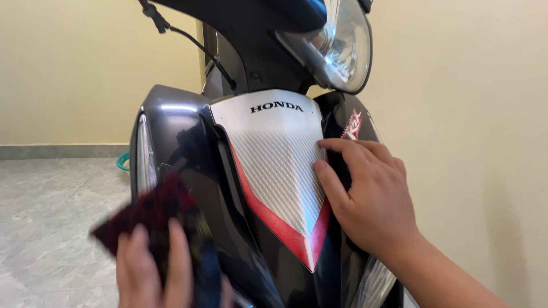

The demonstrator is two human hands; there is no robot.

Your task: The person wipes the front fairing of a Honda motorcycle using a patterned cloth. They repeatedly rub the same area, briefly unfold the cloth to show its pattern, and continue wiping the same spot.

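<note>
- Head view: dark red cloth (149, 212), soft, limp, light; bunched under left hand (153, 268), fingers pressed on it.
- Glossy scooter front panel (274, 165), rigid, slick; right hand (368, 194) spread flat against its edge.

We see a floor (51, 228) of pale grey marbled tiles running back to a cream wall, with a grey skirting strip (57, 151) along the wall's foot. On it stands a dark scooter (188, 142), front toward us, where its wheels meet the tiles hidden. Behind its left flank we glimpse a green hose loop (122, 162) lying on the tiles
</note>
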